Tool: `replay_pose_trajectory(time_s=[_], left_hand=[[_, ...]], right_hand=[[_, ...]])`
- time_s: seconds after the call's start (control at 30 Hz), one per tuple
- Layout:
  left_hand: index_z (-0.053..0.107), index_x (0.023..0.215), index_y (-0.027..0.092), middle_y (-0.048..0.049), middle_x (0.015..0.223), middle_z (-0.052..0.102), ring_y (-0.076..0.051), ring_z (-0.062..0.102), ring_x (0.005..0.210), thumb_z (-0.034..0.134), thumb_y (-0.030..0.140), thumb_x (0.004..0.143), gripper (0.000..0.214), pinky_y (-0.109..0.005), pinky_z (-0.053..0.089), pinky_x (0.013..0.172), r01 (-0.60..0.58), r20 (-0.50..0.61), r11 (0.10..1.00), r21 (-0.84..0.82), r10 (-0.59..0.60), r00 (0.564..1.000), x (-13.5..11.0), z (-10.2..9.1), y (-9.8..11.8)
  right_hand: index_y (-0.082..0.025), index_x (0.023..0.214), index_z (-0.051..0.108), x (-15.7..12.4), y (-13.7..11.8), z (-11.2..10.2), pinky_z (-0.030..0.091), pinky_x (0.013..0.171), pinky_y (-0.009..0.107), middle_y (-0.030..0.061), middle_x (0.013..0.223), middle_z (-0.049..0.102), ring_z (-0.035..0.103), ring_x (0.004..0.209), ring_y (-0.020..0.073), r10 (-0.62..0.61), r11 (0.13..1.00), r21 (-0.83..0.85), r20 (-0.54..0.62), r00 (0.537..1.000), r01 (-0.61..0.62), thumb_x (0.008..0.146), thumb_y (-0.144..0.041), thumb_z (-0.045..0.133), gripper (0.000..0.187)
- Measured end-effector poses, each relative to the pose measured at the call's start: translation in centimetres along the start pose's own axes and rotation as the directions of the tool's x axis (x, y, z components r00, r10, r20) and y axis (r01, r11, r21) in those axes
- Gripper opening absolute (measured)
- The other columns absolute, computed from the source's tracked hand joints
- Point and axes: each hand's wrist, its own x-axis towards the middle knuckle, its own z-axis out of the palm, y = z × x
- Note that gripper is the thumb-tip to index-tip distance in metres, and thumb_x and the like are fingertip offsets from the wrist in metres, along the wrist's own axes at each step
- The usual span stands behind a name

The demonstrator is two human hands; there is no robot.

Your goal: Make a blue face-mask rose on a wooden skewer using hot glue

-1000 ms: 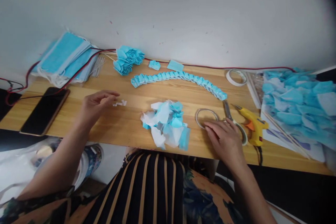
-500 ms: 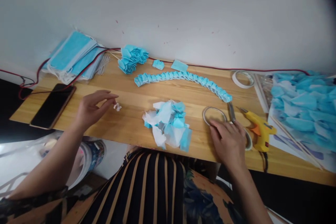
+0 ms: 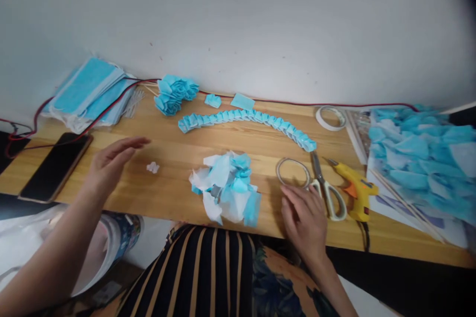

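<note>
Holds nothing in the left hand (image 3: 107,164) at nine o'clock, thumb and fingers apart near a crumpled white scrap (image 3: 152,167); rests the right hand (image 3: 307,220) at four, fingers loosely bent, hold on scissors (image 3: 321,176) unclear; has fabric pieces (image 3: 220,173) heaped at six, seemingly for either hand's reach.

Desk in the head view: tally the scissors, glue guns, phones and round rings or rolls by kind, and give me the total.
Scissors: 1
Glue gun: 1
Phone: 1
White tape roll: 1
Thin ring, near the right hand: 1
Total: 5
</note>
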Motion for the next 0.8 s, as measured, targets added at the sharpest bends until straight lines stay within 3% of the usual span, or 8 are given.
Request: replay_pose_trajectory(time_s=[0.1,0.2,0.3,0.5,0.67,0.73,0.8], left_hand=[[0.076,0.112,0.020,-0.0073,0.130,0.075,-0.030,0.062,0.130,0.067,0.040,0.092,0.030,-0.047,0.042,0.119,-0.091,-0.076,0.996,-0.012,0.090,0.993,1.1,0.0,1.6],[0.077,0.091,0.021,-0.0032,0.102,0.079,-0.024,0.070,0.105,0.065,0.032,0.090,0.016,-0.039,0.051,0.102,-0.154,-0.095,0.988,0.008,0.154,0.984,2.7,1.3,3.3],[0.072,0.074,0.020,-0.0014,0.077,0.071,-0.020,0.066,0.079,0.062,0.030,0.084,0.016,-0.034,0.052,0.079,-0.180,-0.021,0.982,-0.053,0.180,0.984,4.4,3.2,4.5],[0.070,0.072,0.020,-0.0010,0.068,0.066,-0.018,0.061,0.071,0.057,0.034,0.079,0.021,-0.032,0.048,0.071,-0.206,0.068,0.976,-0.068,0.210,0.975,6.7,5.4,6.8],[0.072,0.075,0.019,0.0013,0.065,0.061,-0.014,0.055,0.065,0.054,0.028,0.077,0.021,-0.027,0.043,0.063,-0.259,-0.002,0.964,-0.065,0.260,0.966,7.6,5.1,7.2],[0.073,0.077,0.019,0.0024,0.063,0.057,-0.013,0.051,0.062,0.055,0.027,0.077,0.020,-0.026,0.040,0.061,-0.264,-0.111,0.961,-0.084,0.254,0.961,8.0,4.8,6.1],[0.073,0.082,0.018,0.0036,0.062,0.054,-0.012,0.047,0.059,0.057,0.027,0.077,0.019,-0.025,0.037,0.058,-0.238,-0.221,0.966,-0.105,0.210,0.952,8.3,4.5,4.5]], right_hand=[[-0.024,0.124,0.065,0.1,-0.1,0.0,0.054,0.105,0.056,0.0085,0.109,0.079,0.075,0.099,0.0260,0.006,0.999,0.038,0.007,1.000,-0.006,0.096,-0.011,0.060,0.032],[-0.025,0.124,0.065,0.2,0.0,0.0,0.056,0.103,0.055,0.0081,0.107,0.078,0.074,0.097,0.0253,0.005,0.998,0.061,-0.007,1.000,-0.004,0.095,-0.009,0.061,0.033],[-0.023,0.123,0.066,0.0,-0.1,0.2,0.057,0.101,0.054,0.0086,0.106,0.078,0.074,0.096,0.0252,0.005,0.998,0.067,-0.028,1.000,-0.003,0.094,-0.008,0.061,0.033],[-0.025,0.123,0.067,1.2,0.0,-1.4,0.055,0.102,0.052,0.0071,0.105,0.078,0.074,0.096,0.0239,-0.021,0.995,0.094,-0.009,1.000,0.022,0.095,-0.008,0.059,0.034],[-0.024,0.120,0.071,9.1,2.1,-3.5,0.054,0.097,0.044,0.0077,0.108,0.079,0.072,0.101,0.0254,-0.090,0.993,0.075,0.034,0.995,0.087,0.098,-0.016,0.057,0.027],[-0.022,0.115,0.074,13.6,3.1,-2.5,0.054,0.090,0.041,0.0084,0.106,0.080,0.072,0.099,0.0253,-0.084,0.994,0.069,0.066,0.994,0.079,0.100,-0.021,0.055,0.025],[-0.020,0.110,0.077,18.0,3.7,-0.2,0.052,0.092,0.039,0.0095,0.108,0.080,0.072,0.102,0.0258,-0.066,0.997,0.055,0.131,0.989,0.060,0.100,-0.023,0.053,0.026]])
